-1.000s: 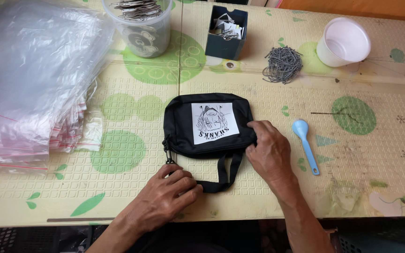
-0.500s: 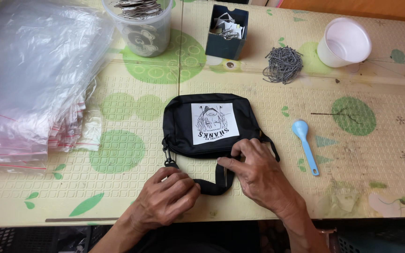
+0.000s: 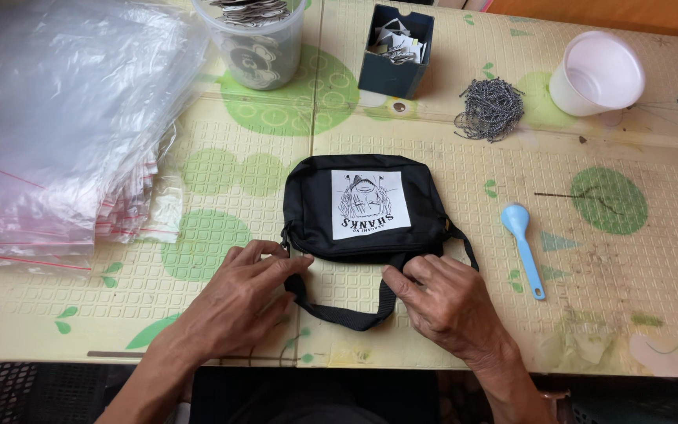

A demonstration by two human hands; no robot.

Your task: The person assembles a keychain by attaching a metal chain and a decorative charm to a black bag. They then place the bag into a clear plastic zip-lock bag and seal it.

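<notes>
Here, both hands palm-down, left hand [image 3: 246,294] and right hand [image 3: 445,302] each pinching the black pouch's [image 3: 366,206] strap [image 3: 347,316].

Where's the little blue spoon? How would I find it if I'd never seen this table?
Start at the black pouch in the middle of the patterned table. Look just to its right, past the right hand, where the blue spoon lies flat and alone. It is the only light-blue thing there, small and plastic, with its round bowl pointing away from the person.

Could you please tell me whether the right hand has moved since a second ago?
Yes. The right hand has slid off the black pouch, toward the table's near edge, onto the strap.
</notes>
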